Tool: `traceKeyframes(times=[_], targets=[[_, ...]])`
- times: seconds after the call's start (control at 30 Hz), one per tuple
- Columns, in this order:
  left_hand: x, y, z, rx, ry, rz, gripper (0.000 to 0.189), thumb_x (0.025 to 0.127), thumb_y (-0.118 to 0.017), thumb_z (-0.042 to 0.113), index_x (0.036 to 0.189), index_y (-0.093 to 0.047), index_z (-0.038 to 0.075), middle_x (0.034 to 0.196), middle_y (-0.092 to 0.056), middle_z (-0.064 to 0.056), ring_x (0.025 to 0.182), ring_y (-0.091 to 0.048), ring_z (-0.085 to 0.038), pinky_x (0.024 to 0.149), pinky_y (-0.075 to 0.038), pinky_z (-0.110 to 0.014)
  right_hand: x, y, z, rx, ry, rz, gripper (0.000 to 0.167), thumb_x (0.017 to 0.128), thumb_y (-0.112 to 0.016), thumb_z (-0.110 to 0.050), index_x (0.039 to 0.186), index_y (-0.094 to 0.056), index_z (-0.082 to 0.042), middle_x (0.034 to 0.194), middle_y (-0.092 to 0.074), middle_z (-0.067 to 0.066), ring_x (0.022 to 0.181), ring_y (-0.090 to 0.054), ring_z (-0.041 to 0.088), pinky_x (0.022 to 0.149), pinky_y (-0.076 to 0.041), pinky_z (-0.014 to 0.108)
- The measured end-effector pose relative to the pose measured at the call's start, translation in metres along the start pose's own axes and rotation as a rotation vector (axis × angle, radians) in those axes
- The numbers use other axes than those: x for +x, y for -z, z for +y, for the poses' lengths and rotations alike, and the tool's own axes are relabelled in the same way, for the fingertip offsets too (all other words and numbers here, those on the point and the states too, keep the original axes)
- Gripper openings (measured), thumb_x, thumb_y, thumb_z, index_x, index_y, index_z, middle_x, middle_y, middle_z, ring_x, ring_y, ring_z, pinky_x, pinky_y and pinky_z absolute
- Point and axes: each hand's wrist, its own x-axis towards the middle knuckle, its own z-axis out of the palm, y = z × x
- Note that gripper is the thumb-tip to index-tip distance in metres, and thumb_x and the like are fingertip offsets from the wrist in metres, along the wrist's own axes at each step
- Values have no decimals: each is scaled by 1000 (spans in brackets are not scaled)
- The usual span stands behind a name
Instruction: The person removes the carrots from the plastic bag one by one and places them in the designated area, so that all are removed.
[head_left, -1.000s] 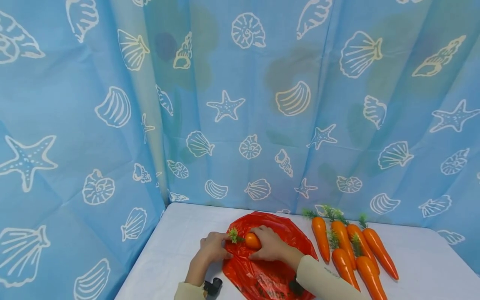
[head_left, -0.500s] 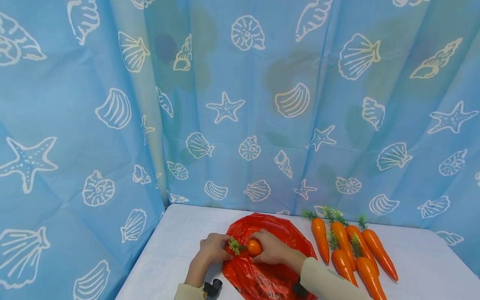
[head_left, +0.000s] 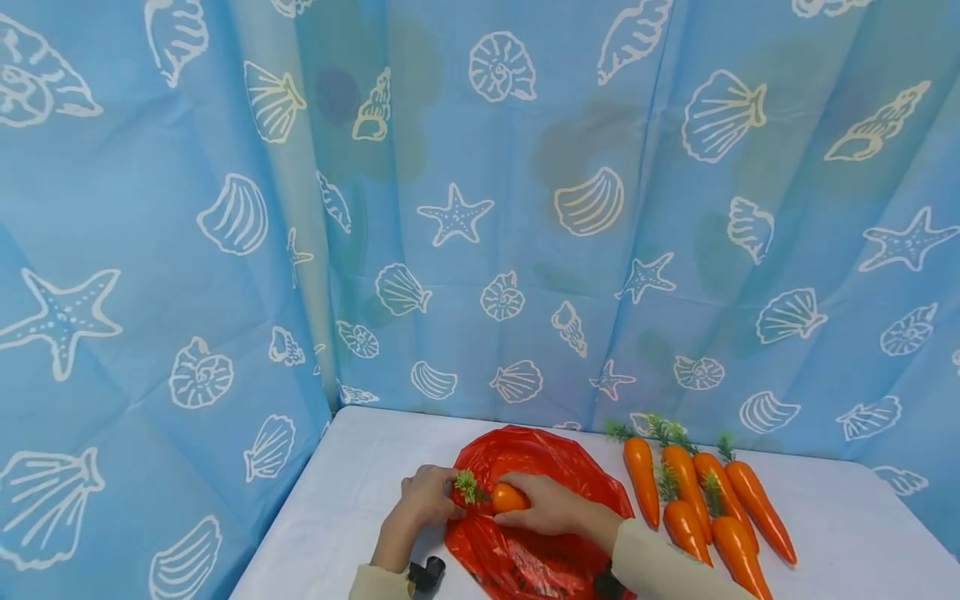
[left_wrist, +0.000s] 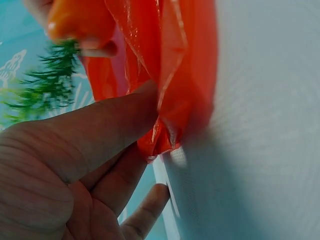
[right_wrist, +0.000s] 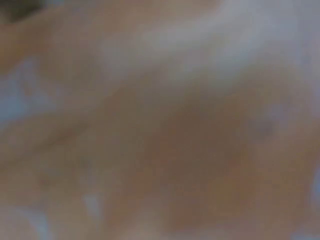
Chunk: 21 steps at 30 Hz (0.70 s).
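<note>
A red plastic bag (head_left: 551, 454) lies spread on the white table. My left hand (head_left: 426, 498) pinches its left edge; in the left wrist view the thumb and fingers hold the crumpled film (left_wrist: 182, 60) between them. Over the bag, my right hand (head_left: 546, 505) grips an orange carrot (head_left: 508, 497) near its thick end. The carrot's green leafy top (head_left: 467, 487) points left toward my left hand, and its tapered part is hidden by the right hand. Blur fills the right wrist view.
Several carrots (head_left: 685, 525) with leafy tops lie side by side on the table (head_left: 847, 533), right of the bag. A blue curtain (head_left: 517, 242) with white shell prints hangs behind the table and along its left side.
The right hand and the carrot in it have shifted slightly toward me over the bag. The left hand keeps its pinch on the bag's edge, almost unmoved.
</note>
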Motion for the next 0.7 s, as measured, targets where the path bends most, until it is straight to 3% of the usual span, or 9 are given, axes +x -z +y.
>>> traceKeyframes(times=[0.13,0.33,0.6,0.7], targets=[[1,-1,0,8,4,5,37,71,-86,10,105,-76,16,96,-65,-4,99,-52,-26,93,-39,-58,-9,2,-5,-17,30,-22,54,89,-69,-48,135,-51,-26,111,-62,-14,93,-59,6,89,-58,36],[1,-4,1,0,57,10,47,70,-87,10,115,-74,12,109,-65,-11,105,-52,-30,96,-40,-58,-19,0,-15,19,87,-3,56,92,-65,-47,139,-46,-23,114,-62,-14,93,-61,4,83,-59,29],[-2,-1,0,-7,22,11,46,68,-87,9,111,-76,23,118,-66,-11,110,-53,-31,98,-39,-62,-30,0,-31,120,92,54,55,95,-60,-47,141,-39,-25,114,-61,-11,92,-63,7,78,-60,26],[0,-2,0,2,26,13,45,69,-87,10,110,-76,22,116,-67,-11,109,-53,-31,98,-39,-61,-32,0,-35,128,113,74,54,96,-59,-46,141,-39,-24,111,-62,-10,89,-63,8,76,-59,22]])
